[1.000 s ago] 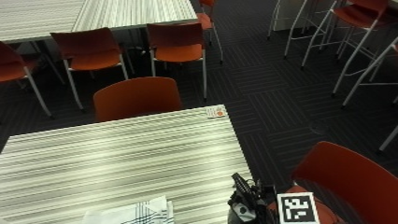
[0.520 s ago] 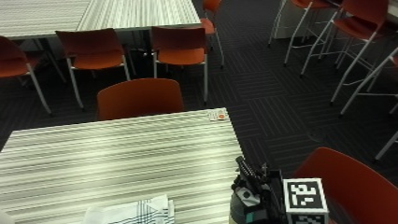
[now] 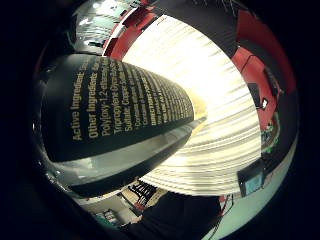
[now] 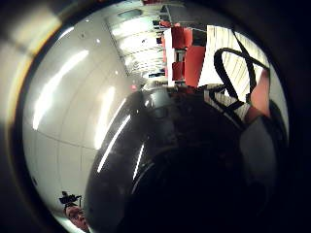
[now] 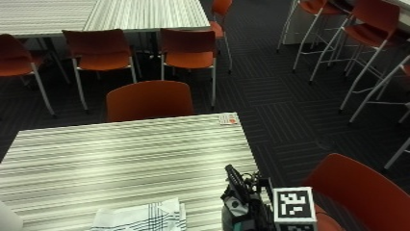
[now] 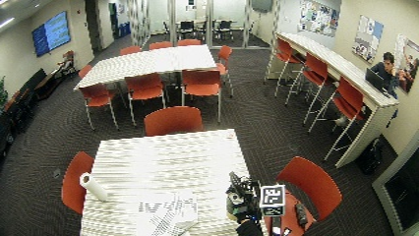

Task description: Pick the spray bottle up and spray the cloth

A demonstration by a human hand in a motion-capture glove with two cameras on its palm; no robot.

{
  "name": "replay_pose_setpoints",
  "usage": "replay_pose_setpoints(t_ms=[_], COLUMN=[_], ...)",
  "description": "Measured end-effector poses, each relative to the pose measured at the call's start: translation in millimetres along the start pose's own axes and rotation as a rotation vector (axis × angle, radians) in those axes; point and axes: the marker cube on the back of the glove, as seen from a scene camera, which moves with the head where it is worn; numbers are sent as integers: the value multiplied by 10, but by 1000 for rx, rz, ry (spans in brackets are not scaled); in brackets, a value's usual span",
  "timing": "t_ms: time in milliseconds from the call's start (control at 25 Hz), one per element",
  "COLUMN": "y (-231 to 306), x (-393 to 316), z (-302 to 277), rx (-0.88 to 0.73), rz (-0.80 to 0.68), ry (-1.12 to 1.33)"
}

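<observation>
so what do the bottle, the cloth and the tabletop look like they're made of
Bottle: probably plastic, dark and glossy, with a printed ingredients label and light streaks on its curved side.
Cloth: woven fabric, white with dark check lines, lying soft and rumpled.
Tabletop: likely laminate, smooth, with a printed grey and white stripe pattern; the core is not visible.

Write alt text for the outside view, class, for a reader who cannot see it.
A gloved right hand sits at the near edge of a striped table, beside a white checked cloth. Orange chairs stand beyond it.
</observation>
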Motion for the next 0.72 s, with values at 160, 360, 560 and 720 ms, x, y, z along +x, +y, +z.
replay_pose_setpoints(t_ms=[160, 360, 560, 720], y=[127, 314, 405, 418], x=[-43, -61, -23, -20], z=[271, 602, 807, 828], rx=[-32, -76, -124, -155], rz=[14, 69, 134, 153], ry=[2, 7, 6, 74])
